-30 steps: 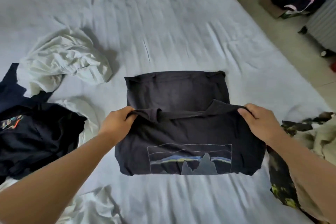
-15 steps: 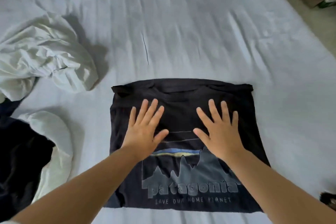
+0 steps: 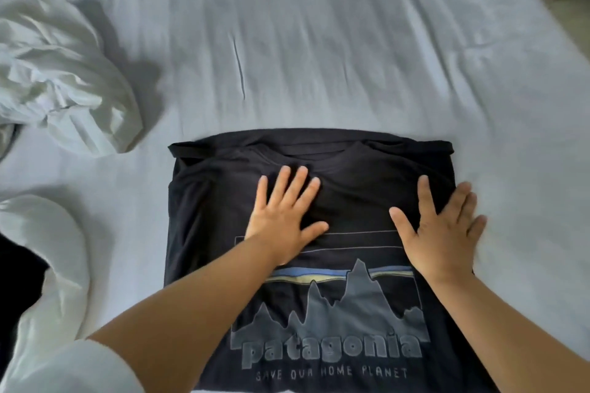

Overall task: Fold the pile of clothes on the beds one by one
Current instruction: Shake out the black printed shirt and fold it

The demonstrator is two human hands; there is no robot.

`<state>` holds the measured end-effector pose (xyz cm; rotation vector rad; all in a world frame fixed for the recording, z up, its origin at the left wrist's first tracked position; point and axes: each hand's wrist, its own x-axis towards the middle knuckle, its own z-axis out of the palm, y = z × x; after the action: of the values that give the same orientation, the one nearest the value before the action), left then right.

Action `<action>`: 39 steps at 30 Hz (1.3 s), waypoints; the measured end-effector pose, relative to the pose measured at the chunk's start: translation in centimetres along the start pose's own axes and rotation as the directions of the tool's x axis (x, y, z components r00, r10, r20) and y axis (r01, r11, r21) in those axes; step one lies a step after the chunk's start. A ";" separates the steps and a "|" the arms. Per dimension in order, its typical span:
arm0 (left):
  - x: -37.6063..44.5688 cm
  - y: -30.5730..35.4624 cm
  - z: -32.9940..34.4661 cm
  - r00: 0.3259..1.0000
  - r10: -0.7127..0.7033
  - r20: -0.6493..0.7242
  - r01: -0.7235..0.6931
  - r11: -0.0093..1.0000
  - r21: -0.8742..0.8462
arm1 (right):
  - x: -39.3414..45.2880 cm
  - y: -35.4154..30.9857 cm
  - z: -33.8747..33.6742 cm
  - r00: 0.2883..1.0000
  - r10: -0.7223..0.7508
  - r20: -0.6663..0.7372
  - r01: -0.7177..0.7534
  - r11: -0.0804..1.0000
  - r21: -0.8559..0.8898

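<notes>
Pale blue-grey cotton bedsheet (image 3: 319, 41), lightly creased, fills most of the view, with a strip of floor at the far right corner. Half a second ago both palms sat close together near the middle of the dark navy printed T-shirt (image 3: 322, 313); now the right hand (image 3: 440, 233) has slid outward, so its outer fingers reach the garment's right edge, while the left hand (image 3: 284, 220) stays near the centre. A second ago the hands were pinching the near edge and carrying it over, so the fold is down and this looks like smoothing, the last touch before the shirt is set aside or folded once more.

Both hands lie flat, fingers straight and spread, pressing the cloth and gripping nothing. The right hand is blurred, which suggests it is sweeping.

Under the palms the shirt lies as a neat rectangle on the sheet, with a mountain graphic and lettering facing up on the side nearer the wrists. Beyond the fingertips the far edge shows a slightly uneven layered hem with a few soft wrinkles.

Left of the left hand's fingers sit a crumpled white fabric garment (image 3: 60, 80) and another white piece (image 3: 57, 265), apparently unfolded.
</notes>
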<state>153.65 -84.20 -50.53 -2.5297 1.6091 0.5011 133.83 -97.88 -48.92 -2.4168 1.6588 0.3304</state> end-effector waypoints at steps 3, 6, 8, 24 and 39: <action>1.5 2.4 0.5 0.999 -0.013 0.040 0.015 0.999 -0.036 | -0.4 0.8 0.2 0.999 0.019 -0.025 -0.017 0.995 0.099; 3.5 3.7 -0.2 0.991 -0.117 0.061 0.119 0.992 -0.043 | -1.0 1.2 0.2 0.994 -0.008 -0.107 0.034 0.969 0.244; 3.7 4.8 -0.7 0.984 -0.162 0.071 0.165 0.986 -0.034 | -1.0 1.4 0.0 0.993 0.003 -0.117 0.034 0.950 0.310; -8.7 19.5 2.9 0.922 0.344 0.179 -0.326 0.937 -0.121 | 4.2 3.0 -3.3 0.972 -0.213 0.099 0.109 0.783 0.613; -10.3 22.7 1.9 0.871 0.441 0.218 -0.366 0.877 -0.311 | 2.8 2.2 -5.8 0.931 -0.308 0.197 0.230 0.913 0.338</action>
<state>128.91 -84.72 -46.89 -2.1264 2.0760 1.1333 133.20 -102.73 -44.26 -2.2231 1.1532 0.2869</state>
